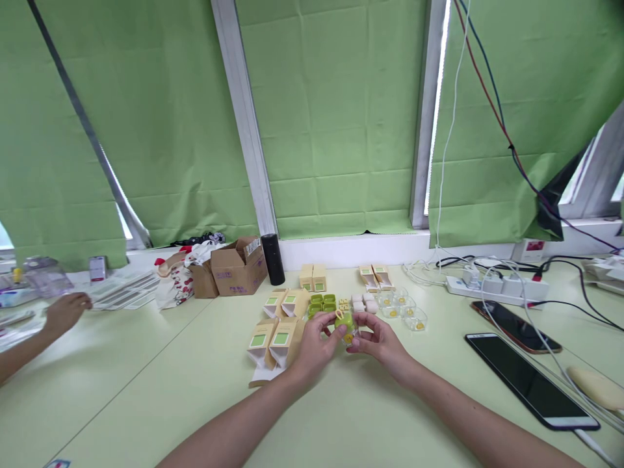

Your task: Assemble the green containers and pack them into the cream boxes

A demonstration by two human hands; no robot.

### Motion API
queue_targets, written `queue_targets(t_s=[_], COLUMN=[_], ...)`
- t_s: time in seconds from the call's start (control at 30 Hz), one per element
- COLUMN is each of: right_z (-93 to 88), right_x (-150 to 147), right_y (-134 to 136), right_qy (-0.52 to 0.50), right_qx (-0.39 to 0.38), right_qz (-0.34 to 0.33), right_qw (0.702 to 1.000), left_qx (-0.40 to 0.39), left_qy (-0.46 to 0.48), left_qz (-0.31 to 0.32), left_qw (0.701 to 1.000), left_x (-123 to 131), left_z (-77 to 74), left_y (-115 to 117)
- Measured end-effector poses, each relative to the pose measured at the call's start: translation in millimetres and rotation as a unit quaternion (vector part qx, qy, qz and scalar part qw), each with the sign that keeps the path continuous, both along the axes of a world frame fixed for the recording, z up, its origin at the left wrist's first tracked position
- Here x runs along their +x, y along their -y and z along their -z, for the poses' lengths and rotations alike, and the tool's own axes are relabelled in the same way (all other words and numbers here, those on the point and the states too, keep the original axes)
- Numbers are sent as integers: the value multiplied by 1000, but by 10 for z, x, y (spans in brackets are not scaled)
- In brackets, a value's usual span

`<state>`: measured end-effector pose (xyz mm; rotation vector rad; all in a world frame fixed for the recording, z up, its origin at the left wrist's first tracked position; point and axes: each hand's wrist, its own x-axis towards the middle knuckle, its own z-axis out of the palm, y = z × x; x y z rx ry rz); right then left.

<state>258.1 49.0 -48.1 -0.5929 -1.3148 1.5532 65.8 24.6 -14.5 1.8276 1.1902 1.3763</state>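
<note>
Between my hands is a small clear container with a green lid (345, 323), a yellow loop on top and a yellow figure low in its body. My left hand (316, 344) pinches it from the left, fingers at the lid and side. From the right, my right hand (379, 342) grips its lower side with thumb and fingers. Just behind lie several green caps (322, 302), small yellow pieces (344, 303) and white rounded pieces (365, 303). Several clear cups (414, 318) with yellow figures stand right of these. Cream cartons with green labels (271, 341) are left of my left hand.
More cartons (312, 277) stand behind, near a black cylinder (273, 260) and a cardboard box (238, 266). To the right are a white-framed phone (531, 380), a darker phone (517, 326), a power strip (497, 287) and loose cables. Another person's hand (65, 312) is at far left.
</note>
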Motion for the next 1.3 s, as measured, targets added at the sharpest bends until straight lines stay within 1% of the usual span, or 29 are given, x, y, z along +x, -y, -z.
queue_targets(t_s=[0.2,0.37,0.53,0.73,0.83,0.9,1.03,1.3], right_z=[33,65,5,-68,-59,-54,-70,-126], right_x=[-22,-25,-13,0,-2,-8,-24,-17], right_y=[-13,-30,0,37,37,45,82,77], right_qy=[-5,-10,-14,-24,-28,-34,-33,-27], right_qx=[20,22,21,34,40,49,72,74], right_qz=[4,15,18,33,45,41,25,39], right_qw=[1000,1000,1000,999,998,997,997,996], left_qx=[-2,-17,-37,-21,-20,-17,-2,19], left_qy=[-4,13,28,15,5,2,-1,-6], left_qz=[7,-1,7,27,10,-2,1,-12], left_qw=[1000,1000,999,999,1000,1000,1000,1000], left_x=[-12,-10,-8,3,10,13,18,18], left_z=[22,81,93,35,46,59,64,46], left_y=[-16,-59,-43,19,12,1,-11,-17])
